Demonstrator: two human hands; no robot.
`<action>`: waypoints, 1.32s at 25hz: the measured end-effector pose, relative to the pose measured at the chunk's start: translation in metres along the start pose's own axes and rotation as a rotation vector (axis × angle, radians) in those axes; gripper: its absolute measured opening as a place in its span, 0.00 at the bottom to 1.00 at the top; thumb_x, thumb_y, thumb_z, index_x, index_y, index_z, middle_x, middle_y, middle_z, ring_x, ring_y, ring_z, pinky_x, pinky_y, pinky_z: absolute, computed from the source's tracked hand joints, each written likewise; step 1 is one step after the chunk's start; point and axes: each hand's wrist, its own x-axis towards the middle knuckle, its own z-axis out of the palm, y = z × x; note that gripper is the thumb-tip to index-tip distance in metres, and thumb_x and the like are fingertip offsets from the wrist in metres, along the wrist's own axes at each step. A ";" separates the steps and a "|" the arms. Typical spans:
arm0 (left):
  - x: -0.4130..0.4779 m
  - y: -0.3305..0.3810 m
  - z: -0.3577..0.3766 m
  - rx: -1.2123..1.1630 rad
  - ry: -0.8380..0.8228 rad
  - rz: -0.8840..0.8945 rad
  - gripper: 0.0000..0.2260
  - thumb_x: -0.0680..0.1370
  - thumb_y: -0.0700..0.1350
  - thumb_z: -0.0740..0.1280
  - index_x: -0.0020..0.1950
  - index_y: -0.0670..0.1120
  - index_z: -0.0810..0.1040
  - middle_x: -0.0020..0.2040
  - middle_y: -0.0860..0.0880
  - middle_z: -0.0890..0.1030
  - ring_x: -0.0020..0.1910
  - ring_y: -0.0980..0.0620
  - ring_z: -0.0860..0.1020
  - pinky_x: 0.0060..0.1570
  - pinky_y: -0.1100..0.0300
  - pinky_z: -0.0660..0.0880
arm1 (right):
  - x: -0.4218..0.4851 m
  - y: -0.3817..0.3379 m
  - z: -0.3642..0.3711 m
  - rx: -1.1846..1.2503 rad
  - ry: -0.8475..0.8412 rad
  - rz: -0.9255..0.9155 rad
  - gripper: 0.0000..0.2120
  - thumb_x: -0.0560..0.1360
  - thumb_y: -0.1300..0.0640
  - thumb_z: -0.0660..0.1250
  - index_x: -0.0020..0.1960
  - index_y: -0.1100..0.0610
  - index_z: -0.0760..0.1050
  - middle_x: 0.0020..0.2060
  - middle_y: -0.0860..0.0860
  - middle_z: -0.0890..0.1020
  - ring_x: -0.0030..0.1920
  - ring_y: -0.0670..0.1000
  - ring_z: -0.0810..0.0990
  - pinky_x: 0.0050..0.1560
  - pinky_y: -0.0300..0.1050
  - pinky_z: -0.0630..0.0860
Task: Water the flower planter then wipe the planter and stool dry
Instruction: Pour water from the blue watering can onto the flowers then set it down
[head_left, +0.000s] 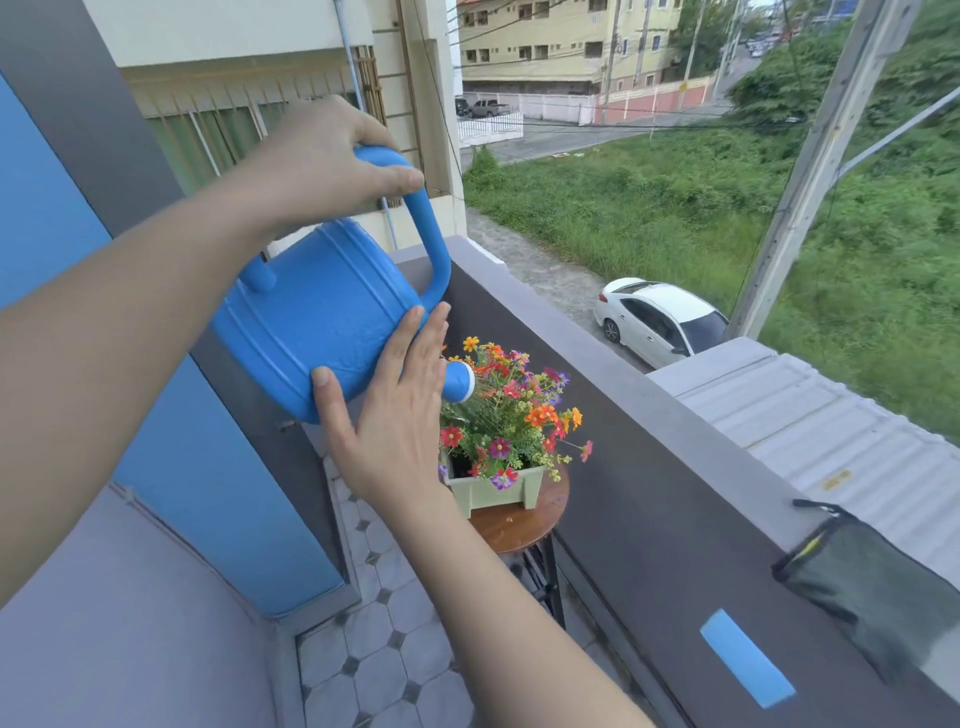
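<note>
1. Our left hand (332, 161) is wrapped round the handle of the watering can (332, 312); our right hand (395, 415) lies flat and open against its base.
2. The can is tipped, rose over the flower planter (496, 488) at the stool (519, 525) top's far edge.
3. The can is rigid plastic, probably sloshing: keep the two-point hold.
4. A cloth (872, 582) is draped on the balcony wall (649, 467) for wiping.
</note>
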 end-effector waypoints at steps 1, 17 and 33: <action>0.001 0.000 -0.002 0.013 0.002 0.002 0.13 0.75 0.54 0.67 0.49 0.46 0.82 0.30 0.51 0.69 0.28 0.55 0.65 0.28 0.60 0.60 | 0.000 -0.002 0.000 0.001 -0.001 -0.008 0.41 0.76 0.37 0.51 0.75 0.56 0.30 0.74 0.55 0.31 0.73 0.47 0.24 0.73 0.40 0.30; 0.010 0.013 -0.002 -0.025 0.031 -0.028 0.16 0.74 0.54 0.68 0.53 0.44 0.81 0.32 0.49 0.69 0.28 0.53 0.65 0.28 0.60 0.62 | 0.010 -0.008 -0.025 0.037 -0.082 0.033 0.43 0.79 0.43 0.59 0.76 0.60 0.32 0.76 0.57 0.32 0.74 0.47 0.29 0.76 0.50 0.37; -0.011 -0.036 0.009 -0.300 0.233 -0.190 0.12 0.75 0.54 0.67 0.49 0.46 0.80 0.27 0.51 0.65 0.21 0.57 0.62 0.19 0.66 0.60 | 0.017 -0.008 -0.022 0.045 -0.166 0.034 0.40 0.75 0.52 0.55 0.78 0.60 0.36 0.78 0.62 0.37 0.78 0.57 0.38 0.76 0.52 0.38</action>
